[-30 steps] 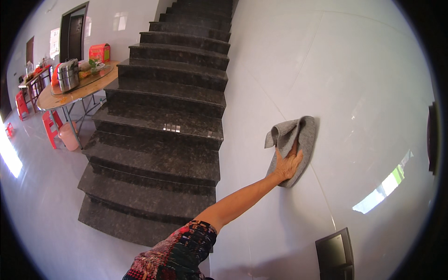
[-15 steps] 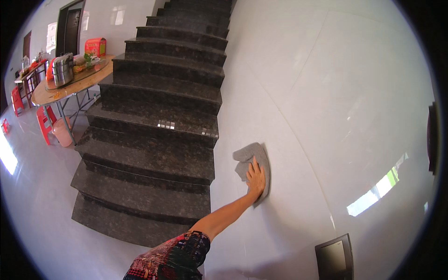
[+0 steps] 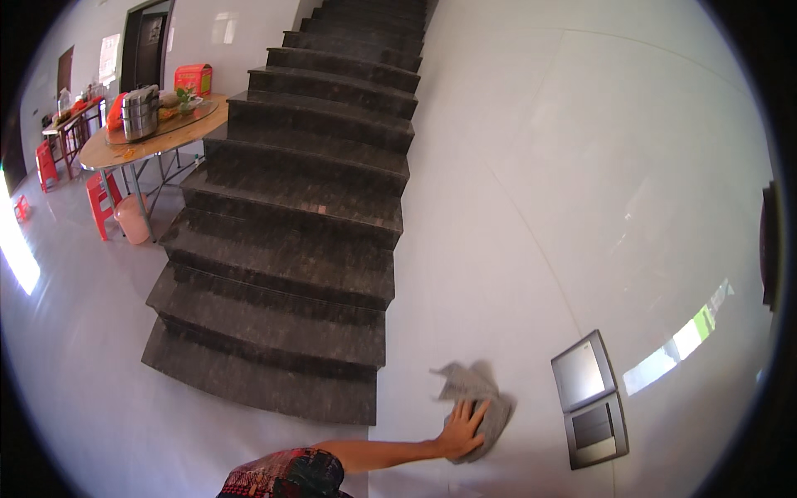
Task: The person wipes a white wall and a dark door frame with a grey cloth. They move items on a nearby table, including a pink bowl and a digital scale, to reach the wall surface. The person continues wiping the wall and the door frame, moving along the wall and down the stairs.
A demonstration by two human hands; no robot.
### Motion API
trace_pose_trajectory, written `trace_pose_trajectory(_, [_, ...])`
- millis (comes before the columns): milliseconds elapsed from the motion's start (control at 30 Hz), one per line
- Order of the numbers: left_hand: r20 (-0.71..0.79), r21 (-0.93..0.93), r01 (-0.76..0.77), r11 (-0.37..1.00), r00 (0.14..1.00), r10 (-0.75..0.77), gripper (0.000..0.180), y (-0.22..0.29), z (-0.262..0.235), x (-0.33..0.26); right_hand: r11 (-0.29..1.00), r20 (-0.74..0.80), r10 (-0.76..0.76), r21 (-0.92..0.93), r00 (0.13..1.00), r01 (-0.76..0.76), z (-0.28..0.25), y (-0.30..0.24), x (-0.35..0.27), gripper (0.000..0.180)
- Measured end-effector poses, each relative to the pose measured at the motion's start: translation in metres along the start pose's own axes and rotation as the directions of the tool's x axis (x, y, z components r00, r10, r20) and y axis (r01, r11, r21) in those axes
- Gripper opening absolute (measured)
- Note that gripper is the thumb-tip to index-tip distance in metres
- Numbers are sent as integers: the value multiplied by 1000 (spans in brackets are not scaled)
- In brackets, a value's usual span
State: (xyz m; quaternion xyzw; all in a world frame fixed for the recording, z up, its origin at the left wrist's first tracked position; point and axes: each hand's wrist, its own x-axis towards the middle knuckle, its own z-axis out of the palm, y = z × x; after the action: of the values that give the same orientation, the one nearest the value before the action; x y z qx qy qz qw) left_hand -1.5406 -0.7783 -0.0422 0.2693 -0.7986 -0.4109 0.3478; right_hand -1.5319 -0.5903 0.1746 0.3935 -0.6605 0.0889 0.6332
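My left hand (image 3: 462, 430) holds a grey cloth (image 3: 496, 423) against the glossy white wall (image 3: 515, 282), its fingers spread over the fabric. One corner of the cloth is folded up and stands loose above the fingers. The bare forearm reaches in from the lower edge, out of a dark patterned sleeve (image 3: 286, 475). Right of the cloth, a two-part grey panel (image 3: 591, 400) sits on the wall, apart from the hand. My right hand is out of view.
Dark stone stairs (image 3: 282, 290) climb along the wall on the left. Beyond them stands a round wooden table (image 3: 104, 155) with a steel pot (image 3: 139, 114) and a red box (image 3: 193, 79) on it. A red stool (image 3: 100, 205) and a pink bucket (image 3: 131, 219) are beneath.
My left hand has moved the cloth down the wall and slightly right, closer to the panel. The view has tilted, so more of the panel shows and the stairs sit further right.
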Motion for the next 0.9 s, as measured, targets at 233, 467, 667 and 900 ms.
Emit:
trace_pose_trajectory(233, [575,-198,322,926,803,-156,78,33,20,-92,999,-16,-2,52,1000,2,-4,6,-11,11])
trace_pose_trajectory(467, [-85,-237,95,967,989,-118,79,-39,74,-42,999,-7,-12,51,1000,13,-4,3,-15,15])
trace_pose_trajectory(667, [-219,-314,231,921,926,-307,80,-82,36,57,998,-58,35,-56,998,-38,13,-1,-22,15])
trace_pose_trajectory(900, [-231,-105,394,913,884,-408,70,-156,4,166,938,-251,-54,-344,967,-37,39,14,-50,23])
